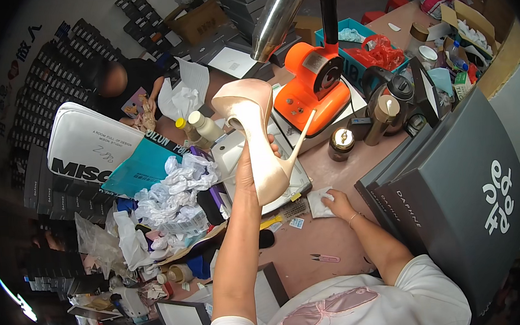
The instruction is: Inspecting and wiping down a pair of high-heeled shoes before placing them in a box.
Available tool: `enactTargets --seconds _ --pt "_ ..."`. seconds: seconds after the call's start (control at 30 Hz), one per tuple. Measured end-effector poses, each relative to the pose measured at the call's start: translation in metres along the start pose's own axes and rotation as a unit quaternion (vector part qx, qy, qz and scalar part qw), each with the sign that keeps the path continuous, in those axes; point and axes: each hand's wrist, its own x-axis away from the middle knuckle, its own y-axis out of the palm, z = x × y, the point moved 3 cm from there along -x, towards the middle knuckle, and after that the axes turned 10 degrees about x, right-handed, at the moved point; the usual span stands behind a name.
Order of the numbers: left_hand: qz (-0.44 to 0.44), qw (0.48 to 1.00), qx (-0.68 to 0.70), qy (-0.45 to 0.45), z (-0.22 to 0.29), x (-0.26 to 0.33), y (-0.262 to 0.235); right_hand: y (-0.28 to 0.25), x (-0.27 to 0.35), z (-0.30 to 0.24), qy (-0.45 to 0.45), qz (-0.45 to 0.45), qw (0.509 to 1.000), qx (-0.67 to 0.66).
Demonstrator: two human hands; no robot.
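Observation:
My left hand [245, 171] is raised over the table, closed round a pale satin platform high-heel shoe [258, 131]. The shoe stands on end, toe upward, its thin heel pointing off to the right; it hides part of my palm. Lower and to the right, my right hand [340, 205] rests at the tabletop with its fingers closed on a folded white cloth [320, 204]. A pair of pink thread snips [326, 258] lies on the table, nearer to me than the cloth.
Behind the shoe stands an orange machine [311, 105] with a metal tube [278, 15]. A jar [341, 141] and a kettle [397, 91] are beside it. Large grey boxes [454, 189] border the right; crumpled white paper [179, 191] fills the left. Another person [123, 81] sits far left.

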Motion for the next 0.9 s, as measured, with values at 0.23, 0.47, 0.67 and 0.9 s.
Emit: enactTargets --seconds 0.23,0.47,0.67,0.9 --pt "0.005 1.0 -0.001 0.001 0.0 0.004 -0.005 0.005 -0.001 0.008 0.001 0.0 1.0 -0.012" --pt "0.019 0.994 -0.11 0.007 0.02 0.065 -0.045 -0.032 -0.012 -0.062 -0.008 0.063 0.987 -0.145" --pt "0.02 0.986 -0.163 -0.028 0.006 0.153 -0.082 -0.09 -0.106 -0.177 -0.162 0.213 0.963 -0.038" --pt "0.114 0.99 -0.08 -0.008 -0.035 0.254 -0.105 -0.072 -0.176 -0.156 -0.14 0.152 0.959 0.193"
